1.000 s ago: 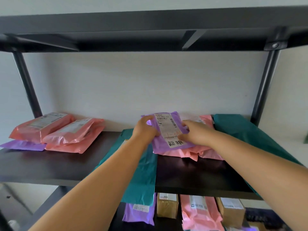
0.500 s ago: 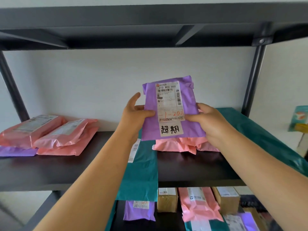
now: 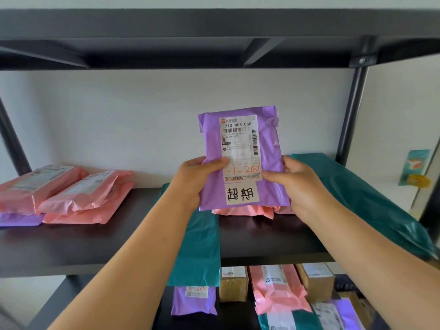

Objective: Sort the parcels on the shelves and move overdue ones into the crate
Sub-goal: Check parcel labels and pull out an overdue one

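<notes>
The purple parcel (image 3: 240, 160) is held upright in the air between both hands, its printed side towards the camera. The left hand (image 3: 192, 184) pinches its left edge, with the thumb pressed flat on the front and the other fingers hidden behind. The right hand (image 3: 302, 186) pinches the right edge the same way, thumb tip on the front and fingers (image 3: 289, 163) curled round the back.

The parcel's white shipping label (image 3: 239, 144) reads "210 N06 050" above barcodes, and "-1-200" is handwritten in orange lower down between the two thumbs. The small print is too fine to read. A separate white sticker (image 3: 241, 194) below the label says "超期" in black marker.

Directly below the parcel, pink mailers (image 3: 245, 210) lie on the dark shelf (image 3: 95, 244). Below and left of the parcel a teal mailer (image 3: 200, 246) hangs over the shelf's front edge, and a larger teal mailer (image 3: 357, 194) lies to its right. Far left of the parcel is a stack of pink mailers (image 3: 71, 191). Well below it, a lower level holds cardboard boxes (image 3: 233, 283) and more mailers.
</notes>
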`<state>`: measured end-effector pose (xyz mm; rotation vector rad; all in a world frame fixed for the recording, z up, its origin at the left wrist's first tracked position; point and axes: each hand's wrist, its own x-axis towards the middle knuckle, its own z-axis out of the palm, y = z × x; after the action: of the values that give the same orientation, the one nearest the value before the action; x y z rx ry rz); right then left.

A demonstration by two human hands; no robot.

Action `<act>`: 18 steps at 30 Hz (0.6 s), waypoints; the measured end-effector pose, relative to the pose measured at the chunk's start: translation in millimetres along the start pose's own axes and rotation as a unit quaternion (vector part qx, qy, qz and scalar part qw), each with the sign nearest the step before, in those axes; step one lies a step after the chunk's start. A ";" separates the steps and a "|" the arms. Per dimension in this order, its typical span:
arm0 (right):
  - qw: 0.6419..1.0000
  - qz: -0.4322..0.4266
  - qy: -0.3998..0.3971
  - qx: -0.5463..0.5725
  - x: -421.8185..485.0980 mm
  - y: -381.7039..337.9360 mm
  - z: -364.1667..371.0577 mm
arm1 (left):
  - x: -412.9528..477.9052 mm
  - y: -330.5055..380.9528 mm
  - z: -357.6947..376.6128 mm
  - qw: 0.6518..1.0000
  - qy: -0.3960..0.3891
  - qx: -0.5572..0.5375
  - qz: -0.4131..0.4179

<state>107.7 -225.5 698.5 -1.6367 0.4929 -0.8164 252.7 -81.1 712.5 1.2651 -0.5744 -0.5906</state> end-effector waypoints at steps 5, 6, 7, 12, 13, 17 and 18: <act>1.000 -0.006 -0.002 0.009 -6.5 -7.2 -1.3 | -2.4 1.8 0.7 1.000 0.003 -0.017 -0.003; 1.000 -0.005 -0.004 0.010 -7.1 -7.8 -1.3 | -3.1 1.9 0.7 1.000 0.002 -0.022 -0.003; 1.000 -0.003 -0.005 0.012 -7.8 -8.5 -1.1 | -3.8 1.8 0.3 1.000 0.000 -0.024 -0.005; 1.000 0.004 -0.007 0.019 -8.6 -10.3 -0.4 | -4.4 1.7 -0.5 0.999 0.006 -0.046 -0.012; 1.000 0.008 -0.008 0.024 -8.8 -10.2 -0.3 | -5.0 1.5 -1.0 0.999 0.007 -0.049 -0.015; 0.999 0.021 -0.009 0.045 -10.1 -9.6 4.1 | -5.3 0.7 -6.3 0.998 0.003 -0.058 -0.020; 0.998 0.023 -0.010 0.049 -10.5 -9.4 5.5 | -5.5 1.0 -7.2 0.998 0.004 -0.058 -0.021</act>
<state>103.7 -212.3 704.6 -1.5366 0.4686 -0.7775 253.8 -72.1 711.6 1.1724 -0.5020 -0.6447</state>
